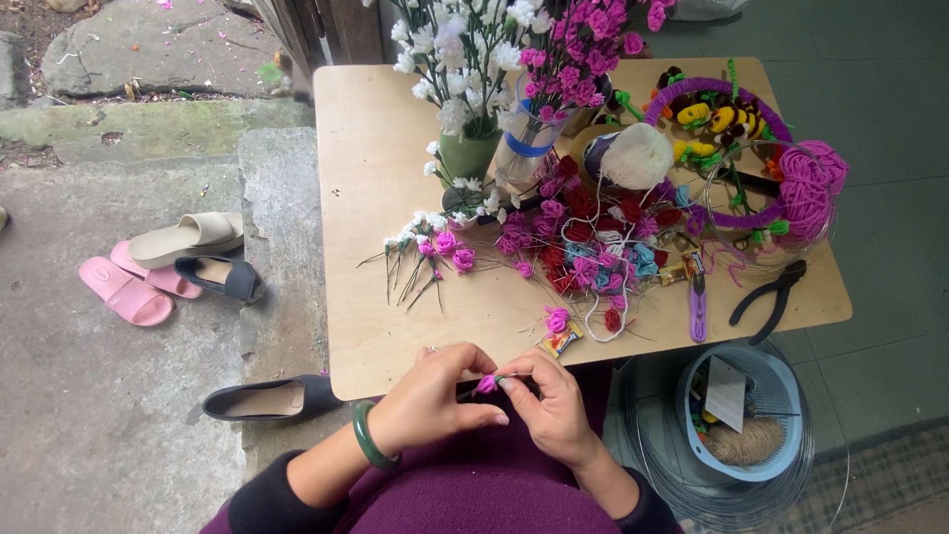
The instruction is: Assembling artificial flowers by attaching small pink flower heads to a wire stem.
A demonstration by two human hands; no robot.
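We've got the small pink flower (pixel 487 384) pinched between left hand (pixel 430 400) and right hand (pixel 554 405) just off the table's (pixel 366 326) near edge; looks light, soft, crushable, so grip the thin stem, not petals.

I see a small yellow wrapped packet (pixel 562 340) on the wooden table (pixel 366 198), and a white paper tag (pixel 727 392) in the blue basket (pixel 781 465)
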